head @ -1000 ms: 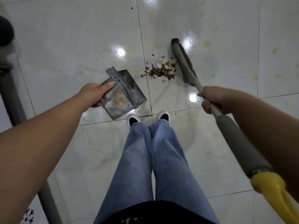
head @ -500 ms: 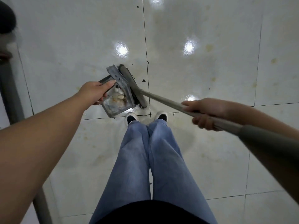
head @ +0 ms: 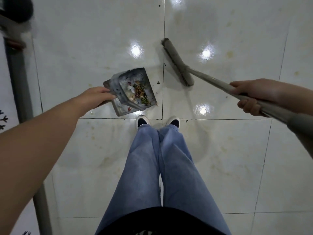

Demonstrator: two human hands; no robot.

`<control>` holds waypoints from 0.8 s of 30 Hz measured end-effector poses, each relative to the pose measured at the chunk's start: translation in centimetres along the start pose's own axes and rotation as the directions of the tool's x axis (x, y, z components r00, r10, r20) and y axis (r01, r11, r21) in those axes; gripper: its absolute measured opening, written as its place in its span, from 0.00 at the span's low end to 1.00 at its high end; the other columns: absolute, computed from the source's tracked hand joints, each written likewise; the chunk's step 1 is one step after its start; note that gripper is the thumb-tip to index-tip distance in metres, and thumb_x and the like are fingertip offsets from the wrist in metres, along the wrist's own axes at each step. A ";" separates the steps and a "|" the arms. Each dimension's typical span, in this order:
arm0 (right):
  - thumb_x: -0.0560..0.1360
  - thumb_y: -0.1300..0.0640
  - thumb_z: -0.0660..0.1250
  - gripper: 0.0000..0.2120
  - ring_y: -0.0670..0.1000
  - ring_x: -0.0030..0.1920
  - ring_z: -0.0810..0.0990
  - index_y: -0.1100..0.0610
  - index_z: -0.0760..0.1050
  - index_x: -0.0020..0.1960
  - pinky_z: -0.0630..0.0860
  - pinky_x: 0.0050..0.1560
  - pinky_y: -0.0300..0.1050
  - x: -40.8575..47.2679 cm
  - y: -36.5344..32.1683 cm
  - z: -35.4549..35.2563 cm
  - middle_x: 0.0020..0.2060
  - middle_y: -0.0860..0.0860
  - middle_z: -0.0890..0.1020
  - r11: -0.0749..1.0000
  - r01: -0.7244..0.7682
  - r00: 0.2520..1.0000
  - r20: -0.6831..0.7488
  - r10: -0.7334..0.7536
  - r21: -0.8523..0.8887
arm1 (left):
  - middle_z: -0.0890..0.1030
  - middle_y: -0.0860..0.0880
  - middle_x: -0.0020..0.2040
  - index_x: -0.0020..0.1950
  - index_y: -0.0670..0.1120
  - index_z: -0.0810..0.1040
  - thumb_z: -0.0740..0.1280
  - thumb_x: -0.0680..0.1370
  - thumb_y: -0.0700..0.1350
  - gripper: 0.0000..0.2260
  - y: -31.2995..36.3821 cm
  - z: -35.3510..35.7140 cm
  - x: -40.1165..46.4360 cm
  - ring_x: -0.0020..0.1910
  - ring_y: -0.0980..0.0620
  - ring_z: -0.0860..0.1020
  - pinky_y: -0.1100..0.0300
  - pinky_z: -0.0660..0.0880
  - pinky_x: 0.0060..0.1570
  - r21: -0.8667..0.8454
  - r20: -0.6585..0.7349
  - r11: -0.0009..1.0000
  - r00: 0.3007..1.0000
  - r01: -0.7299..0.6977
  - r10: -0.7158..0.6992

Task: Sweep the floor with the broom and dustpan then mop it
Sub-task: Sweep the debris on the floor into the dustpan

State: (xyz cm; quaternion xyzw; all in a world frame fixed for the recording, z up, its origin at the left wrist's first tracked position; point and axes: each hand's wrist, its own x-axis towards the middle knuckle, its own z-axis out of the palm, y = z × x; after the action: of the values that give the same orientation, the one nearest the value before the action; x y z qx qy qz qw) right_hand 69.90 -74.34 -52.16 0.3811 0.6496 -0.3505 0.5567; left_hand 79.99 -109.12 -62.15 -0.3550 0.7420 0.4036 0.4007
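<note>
A grey metal dustpan [head: 122,107] rests on the white tiled floor [head: 84,48] just ahead of my feet, its mouth facing right. A heap of leaves and scraps [head: 138,94] lies inside it. My left hand [head: 96,97] grips the dustpan's handle at its left end. The grey broom head [head: 177,61] sits on the floor to the right of the pan, apart from it. Its long handle [head: 213,82] slants back to my right hand [head: 252,95], which is curled round it. A few dark specks [head: 158,82] lie between pan and broom.
A grey pole [head: 22,92] runs down the left edge, with a dark round object [head: 18,9] at the top left corner. My two white shoes [head: 142,120] stand behind the dustpan. Yellowish stains mark the tiles.
The broom pushed the debris pile into the dustpan, then swung back out to the right. The floor where the pile lay is bare apart from specks. The dustpan shifted slightly.
</note>
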 end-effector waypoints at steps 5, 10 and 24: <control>0.81 0.59 0.53 0.20 0.42 0.11 0.59 0.55 0.59 0.73 0.60 0.15 0.26 1.6 -1.0 1.1 0.29 0.51 0.61 0.988 0.031 0.997 -0.070 -0.041 -0.149 | 0.76 0.48 0.54 0.54 0.47 0.76 0.65 0.76 0.56 0.15 -0.2 1.3 0.3 0.52 0.50 0.75 0.61 0.67 0.50 0.015 0.015 0.999 0.999 0.034 -0.035; 0.81 0.59 0.53 0.13 0.43 0.11 0.61 0.53 0.65 0.64 0.61 0.15 0.28 3.7 -0.9 1.9 0.27 0.52 0.61 0.982 0.013 0.999 -0.030 -0.019 -0.188 | 0.80 0.43 0.57 0.57 0.42 0.78 0.66 0.71 0.64 0.27 -0.8 2.5 0.1 0.58 0.44 0.77 0.53 0.71 0.61 0.142 -0.054 0.984 0.993 0.108 -0.101; 0.81 0.58 0.53 0.14 0.44 0.09 0.59 0.57 0.59 0.37 0.59 0.16 0.24 5.9 0.4 -3.3 0.10 0.50 0.62 0.925 -0.020 1.000 0.014 0.027 -0.380 | 0.82 0.42 0.43 0.36 0.49 0.76 0.71 0.66 0.64 0.19 -1.8 12.5 -10.2 0.44 0.44 0.80 0.50 0.76 0.56 -0.344 -0.348 0.931 0.905 0.118 -0.243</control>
State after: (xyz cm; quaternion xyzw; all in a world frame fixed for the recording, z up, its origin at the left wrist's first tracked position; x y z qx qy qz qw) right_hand 68.16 -70.63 -57.54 0.2706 0.6954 -0.2149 0.6301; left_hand 89.75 -96.74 -58.15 -0.5546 0.6954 0.3997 0.2213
